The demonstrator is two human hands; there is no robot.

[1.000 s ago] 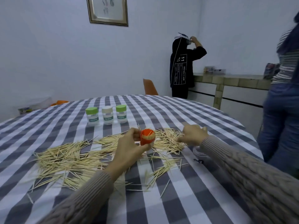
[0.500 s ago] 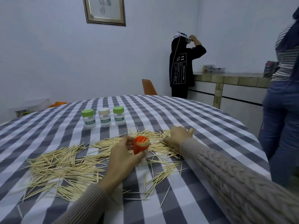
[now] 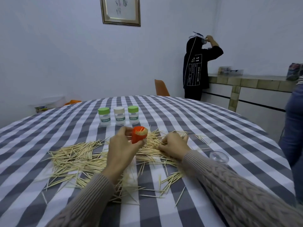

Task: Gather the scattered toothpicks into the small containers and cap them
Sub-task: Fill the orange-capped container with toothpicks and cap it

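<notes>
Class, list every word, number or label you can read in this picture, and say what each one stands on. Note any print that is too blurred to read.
"11": on the back of the black hoodie, at the top of a white box.
"OVER BOX T-SHIRT": printed sideways on the same hoodie, only roughly legible.
Other small lines on the hoodie: too small to read.
Green labels on the three capped containers: too blurred to read.
Framed picture: marks unreadable.

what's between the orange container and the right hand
Only loose toothpicks on the cloth lie between the orange container and the right hand, in the head view.
</notes>
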